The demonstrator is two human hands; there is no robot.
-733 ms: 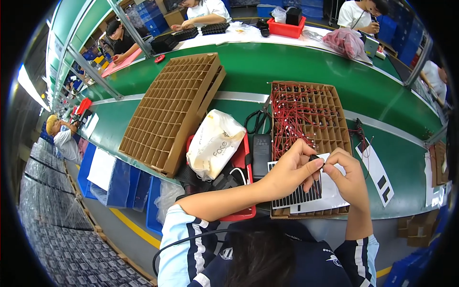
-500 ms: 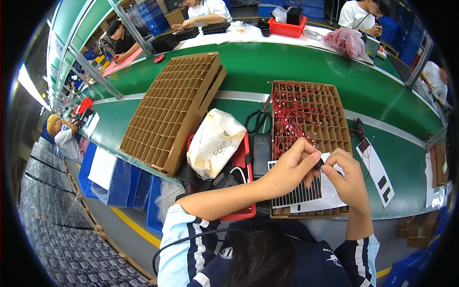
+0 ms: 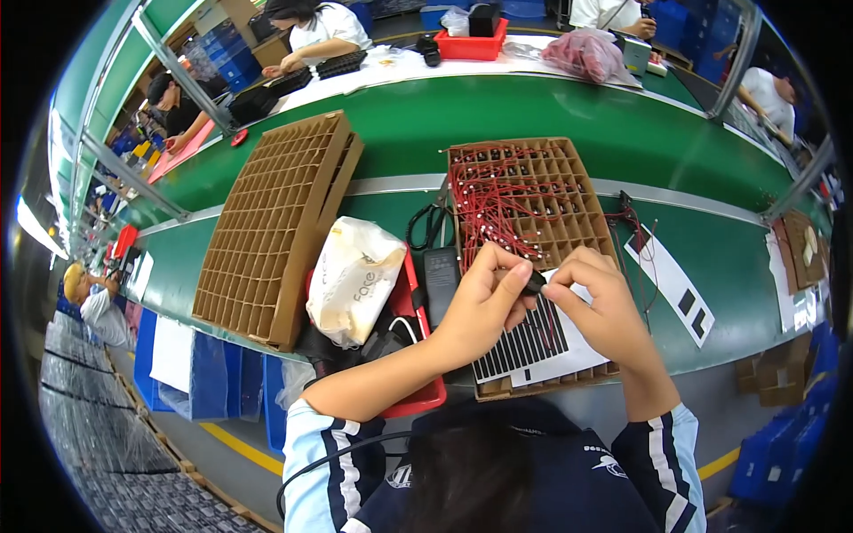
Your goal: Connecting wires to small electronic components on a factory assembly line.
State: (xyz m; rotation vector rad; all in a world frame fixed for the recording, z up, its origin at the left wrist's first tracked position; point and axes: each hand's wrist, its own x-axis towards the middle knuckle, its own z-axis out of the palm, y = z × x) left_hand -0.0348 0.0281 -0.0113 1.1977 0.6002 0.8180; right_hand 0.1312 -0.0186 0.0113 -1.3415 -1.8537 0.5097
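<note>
My left hand [image 3: 490,300] pinches a small black part [image 3: 534,282] between thumb and fingers. From the other side, the thumb and fingertips of my right hand [image 3: 597,298] close on the same part; its finer details are too small to tell. Both hands are above the near half of a cardboard divider tray [image 3: 582,233]. Beneath them lies a white sheet with rows of black strips [image 3: 533,345], resting on the tray. Red wires [image 3: 484,191] with white ends spread over the tray's far left cells, where small black pieces sit.
Left of my hands stand a red bin [image 3: 410,306] with a white bag [image 3: 354,280], a black power adapter [image 3: 442,282] and scissors [image 3: 426,226]. A second divider tray [image 3: 267,231] leans farther left. A white strip [image 3: 671,289] lies right. Co-workers sit across the green bench [image 3: 400,124].
The whole view has shifted, so the bench and trays appear farther left. Both hands stay together at the small black part, their grip much the same.
</note>
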